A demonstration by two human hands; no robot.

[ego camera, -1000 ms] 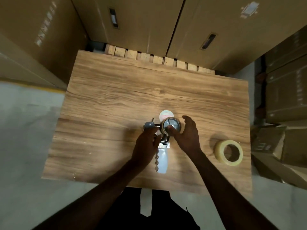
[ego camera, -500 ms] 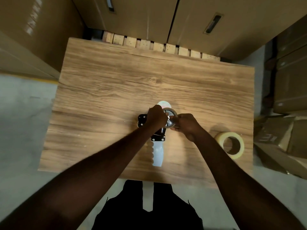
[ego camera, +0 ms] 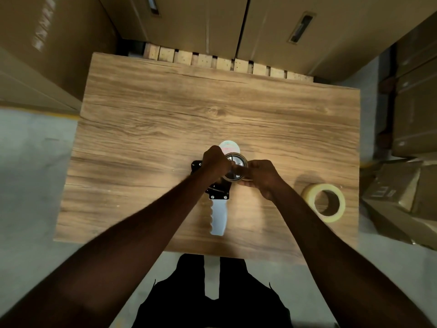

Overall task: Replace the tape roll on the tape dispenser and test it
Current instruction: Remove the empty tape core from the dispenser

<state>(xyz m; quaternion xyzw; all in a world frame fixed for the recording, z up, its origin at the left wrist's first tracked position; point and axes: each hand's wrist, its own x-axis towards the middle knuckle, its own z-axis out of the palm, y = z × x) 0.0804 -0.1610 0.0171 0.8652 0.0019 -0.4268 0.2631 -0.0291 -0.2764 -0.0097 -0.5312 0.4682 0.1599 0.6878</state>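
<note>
A tape dispenser lies on the wooden table (ego camera: 165,114), its pale ribbed handle (ego camera: 218,216) pointing toward me and its black frame (ego camera: 218,191) beyond it. On its hub sits a nearly used-up brown roll (ego camera: 236,165). My left hand (ego camera: 216,163) presses down on the dispenser's frame beside the hub. My right hand (ego camera: 261,178) grips the right edge of that old roll. A full yellowish tape roll (ego camera: 324,202) lies flat at the table's right side, apart from both hands.
A small round white disc (ego camera: 229,146) lies just behind the dispenser. Large cardboard boxes (ego camera: 201,24) stand behind and to the left of the table; more cartons (ego camera: 413,114) are stacked at the right. A pallet edge (ego camera: 212,60) shows behind the table.
My left hand moved from the near side of the dispenser up onto its frame by the hub. My right hand closed from open fingers onto the old roll. The camera drew nearer.
</note>
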